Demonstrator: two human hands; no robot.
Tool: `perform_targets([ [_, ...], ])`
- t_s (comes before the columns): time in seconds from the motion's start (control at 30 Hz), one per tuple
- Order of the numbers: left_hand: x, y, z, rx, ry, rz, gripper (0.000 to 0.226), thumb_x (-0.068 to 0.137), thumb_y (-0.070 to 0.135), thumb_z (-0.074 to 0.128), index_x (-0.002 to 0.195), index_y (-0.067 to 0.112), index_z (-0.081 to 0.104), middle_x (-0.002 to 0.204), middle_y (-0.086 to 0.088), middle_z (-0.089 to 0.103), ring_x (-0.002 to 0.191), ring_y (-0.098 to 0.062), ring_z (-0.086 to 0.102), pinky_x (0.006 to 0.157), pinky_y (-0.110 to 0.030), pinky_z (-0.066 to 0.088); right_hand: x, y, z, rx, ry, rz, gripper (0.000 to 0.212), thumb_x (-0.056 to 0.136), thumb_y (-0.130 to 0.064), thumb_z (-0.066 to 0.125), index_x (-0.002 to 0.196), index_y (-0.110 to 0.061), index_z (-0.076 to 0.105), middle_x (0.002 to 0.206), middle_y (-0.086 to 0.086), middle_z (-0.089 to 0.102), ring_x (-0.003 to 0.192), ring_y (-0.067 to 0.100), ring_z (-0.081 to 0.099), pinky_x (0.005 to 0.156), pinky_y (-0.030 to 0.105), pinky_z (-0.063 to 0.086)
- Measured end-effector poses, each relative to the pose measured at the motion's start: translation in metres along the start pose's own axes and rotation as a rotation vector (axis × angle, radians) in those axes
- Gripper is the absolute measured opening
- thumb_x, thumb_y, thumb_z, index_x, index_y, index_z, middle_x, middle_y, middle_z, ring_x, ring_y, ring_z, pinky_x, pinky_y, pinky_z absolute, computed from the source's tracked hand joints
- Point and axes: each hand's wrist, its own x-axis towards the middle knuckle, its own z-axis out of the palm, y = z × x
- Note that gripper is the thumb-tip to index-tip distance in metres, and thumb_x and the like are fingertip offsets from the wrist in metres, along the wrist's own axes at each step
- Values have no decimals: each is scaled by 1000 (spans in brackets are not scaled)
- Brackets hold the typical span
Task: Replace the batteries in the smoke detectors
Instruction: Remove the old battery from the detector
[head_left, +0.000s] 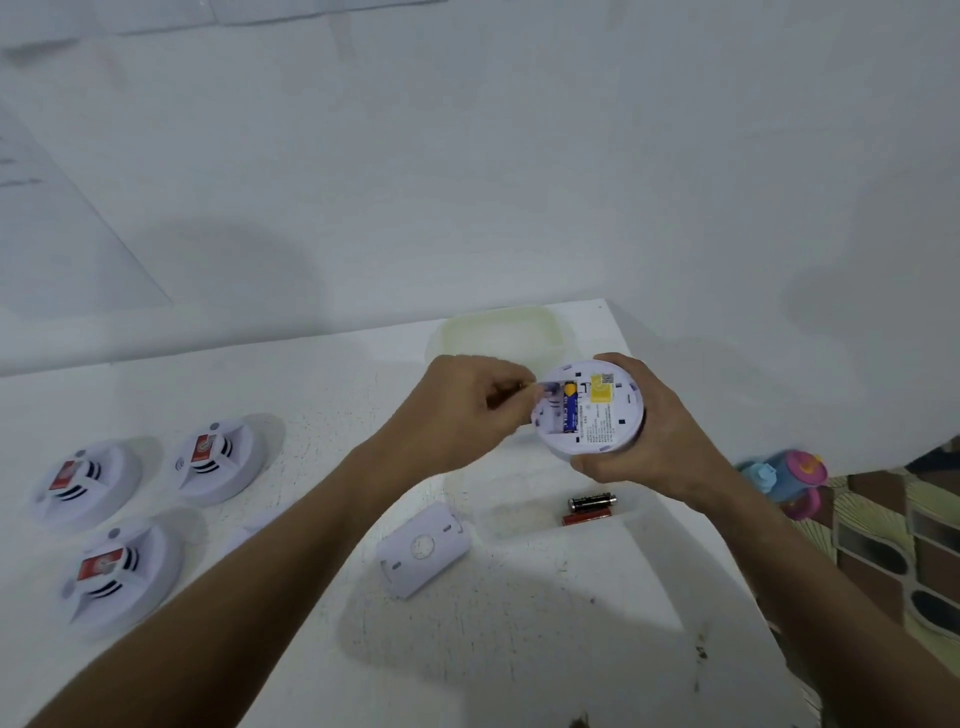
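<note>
fingers (511, 397) of the left hand (467, 410) pinch one battery (725, 410); right hand (631, 447) grips one detector (589, 410); three detectors (215, 460) rest aside.

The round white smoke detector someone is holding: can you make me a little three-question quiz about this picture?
1. True or false: the right hand holds the round white smoke detector.
2. How many white smoke detectors with red stickers lie at the table's left? A) two B) three C) five
3. Where do the loose black and red batteries lie?

Key: 1 true; 2 B; 3 in the clear plastic tray under the hands.
</note>
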Motion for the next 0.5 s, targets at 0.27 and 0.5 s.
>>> perform_targets([
  [0.27, 54, -38, 8, -30, 52, -435, 16, 81, 21, 69, 94, 14, 63, 73, -3, 70, 50, -7, 62, 44, -20, 49, -16, 3, -25, 28, 90, 64, 79, 51, -19, 92, 119, -31, 54, 109, -17, 66, 102, 4, 63, 80, 15, 52],
  [0.5, 70, -52, 37, 117, -219, -436, 23, 89, 11, 52, 94, 5, 74, 73, -8, 69, 55, -17, 61, 61, -28, 54, -19, 6, -27, 2, 72, 65, 83, 53, -14, 92, 125, -25, 52, 112, -19, 64, 105, 2, 62, 80, 11, 50],
])
